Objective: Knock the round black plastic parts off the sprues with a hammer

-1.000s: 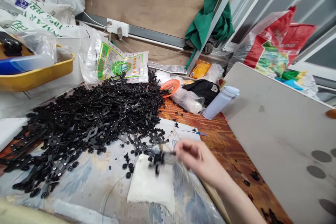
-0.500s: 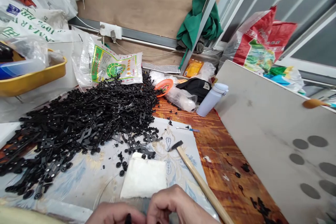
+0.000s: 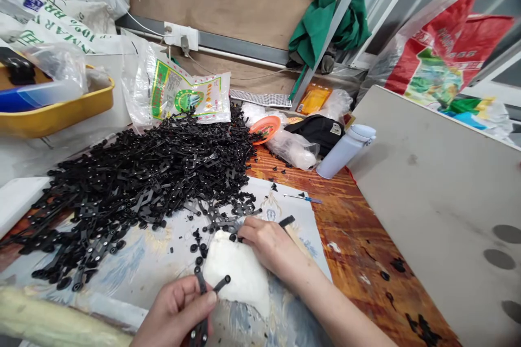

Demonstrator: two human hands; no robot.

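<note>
My left hand (image 3: 183,303) pinches a black jointed link piece (image 3: 201,282), its arms spread apart in a V with round ends, between thumb and fingers. It is in front of a white pad (image 3: 236,268) on the patterned table cover. My right hand (image 3: 264,238) reaches over the pad's far right corner, its fingers bent together at small black round parts; what lies between the fingertips is hidden. Under the right hand and wrist lies a hammer, its black head (image 3: 287,221) showing. A large heap of black link pieces (image 3: 163,168) spreads beyond the pad to the left.
A pale blue bottle (image 3: 345,152) and an orange dish (image 3: 265,129) stand at the back. A thin blue-handled tool (image 3: 303,198) lies right of centre. A grey panel (image 3: 431,184) borders the right side; a yellow tray (image 3: 61,114) is at the left.
My right hand has moved forward from beside the left hand to the pad's far corner, over the hammer. My left hand has come up into fuller view with the link piece. The view has shifted slightly.
</note>
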